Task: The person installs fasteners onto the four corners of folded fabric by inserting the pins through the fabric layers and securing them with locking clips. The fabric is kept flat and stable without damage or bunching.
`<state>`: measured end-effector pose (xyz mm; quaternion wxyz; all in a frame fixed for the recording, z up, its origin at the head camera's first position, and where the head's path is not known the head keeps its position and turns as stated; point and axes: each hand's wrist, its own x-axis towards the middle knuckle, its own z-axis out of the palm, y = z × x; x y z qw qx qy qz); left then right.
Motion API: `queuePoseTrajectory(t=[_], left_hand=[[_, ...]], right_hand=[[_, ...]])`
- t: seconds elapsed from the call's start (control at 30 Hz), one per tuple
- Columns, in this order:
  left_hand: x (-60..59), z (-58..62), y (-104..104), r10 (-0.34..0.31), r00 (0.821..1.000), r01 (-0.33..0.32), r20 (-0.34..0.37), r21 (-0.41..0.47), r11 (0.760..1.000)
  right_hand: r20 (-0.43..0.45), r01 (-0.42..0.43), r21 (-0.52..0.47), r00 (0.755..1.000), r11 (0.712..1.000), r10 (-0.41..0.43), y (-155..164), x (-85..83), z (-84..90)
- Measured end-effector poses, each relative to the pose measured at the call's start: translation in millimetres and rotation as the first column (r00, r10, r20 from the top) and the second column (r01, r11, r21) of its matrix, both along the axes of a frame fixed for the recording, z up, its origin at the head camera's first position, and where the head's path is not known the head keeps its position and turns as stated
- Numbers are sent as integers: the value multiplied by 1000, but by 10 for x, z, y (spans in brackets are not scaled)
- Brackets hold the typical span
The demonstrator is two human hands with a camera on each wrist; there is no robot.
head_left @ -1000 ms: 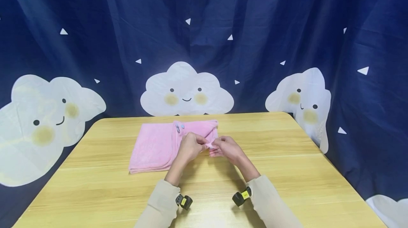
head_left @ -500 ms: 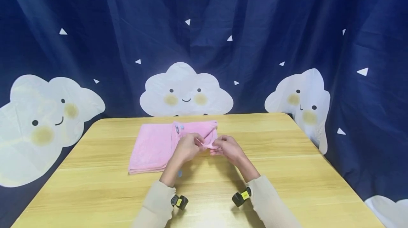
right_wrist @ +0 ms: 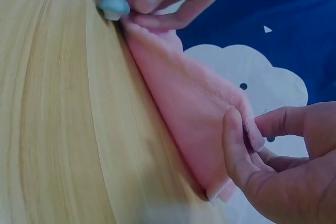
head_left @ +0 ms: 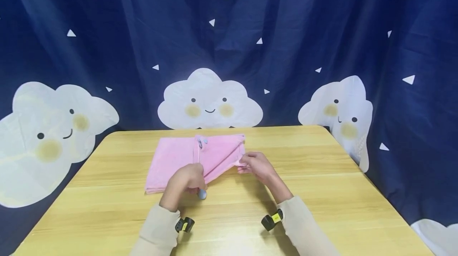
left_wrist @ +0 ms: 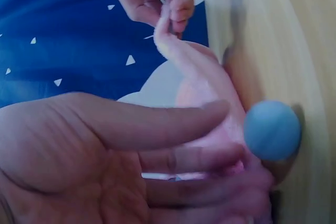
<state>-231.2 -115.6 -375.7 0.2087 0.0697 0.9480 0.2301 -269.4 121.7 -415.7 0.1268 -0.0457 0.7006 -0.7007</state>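
A light wooden table (head_left: 322, 192) with a pale, streaked grain and rounded far corners fills the lower part of the head view. Behind its far edge a dark blue curtain (head_left: 250, 17) is hung in folds, printed with small white triangles and large white smiling clouds (head_left: 210, 101) with yellow cheeks; one cloud is seen behind the middle of the far edge and others beyond the left and right edges.

A pink fleece towel (head_left: 171, 160) is laid near the far edge, slightly left of the middle, folded, with a small blue fastening (head_left: 204, 142) at its far side. Its right part is drawn taut into a slanting fold between the two hands.

The left hand (head_left: 184, 182) is held at the towel's near edge, fingers curled and clamped on the pink cloth; a round light-blue button (head_left: 202, 194) is seen just beside the fingertips, against the tabletop. In the left wrist view the button (left_wrist: 272, 129) lies beside the pinched cloth.

The right hand (head_left: 255, 165) is held at the towel's right corner, and that corner is pinched between thumb and fingers (right_wrist: 236, 140), lifted slightly off the table. Cream sleeves (head_left: 157, 232) and black wrist devices with yellow labels (head_left: 272, 221) are visible near the table's near edge.
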Motion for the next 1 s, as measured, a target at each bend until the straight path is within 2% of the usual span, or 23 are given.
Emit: queuePoseTrajectory(t=[0.13,0.2,0.33,0.47,0.57,0.63,0.73,0.83,0.93,1.0], left_hand=[[29,-27,39,14,1000,-12,26,-97,995],[40,-46,64,32,999,-27,43,-111,993],[51,-66,110,19,997,-9,69,-145,989],[39,-74,122,18,997,-9,70,-131,991],[20,-79,118,8,1000,-7,17,-82,997],[1,-84,118,-10,999,8,-42,-49,999],[-29,-81,125,2,994,2,-109,33,999],[-51,-61,131,30,984,-11,-177,109,994],[-72,-29,137,57,966,-15,-254,164,986],[-87,-15,135,73,957,-17,-281,196,980]], right_hand=[[5,0,10,1000,1000,0,-8,2,3],[7,-1,10,1000,1000,0,-12,0,-1],[6,-3,6,1000,1000,3,-17,-12,-19],[12,-2,7,1000,1000,2,-19,-13,-29],[15,2,6,1000,1000,-2,-20,-4,-27],[14,5,5,1000,1000,-5,-22,3,-22],[16,8,3,1000,1000,-8,-29,10,-12],[21,9,6,1000,1000,-10,-36,15,2],[23,11,10,1000,1000,-11,-37,16,12],[24,10,12,1000,1000,-10,-35,15,14]])
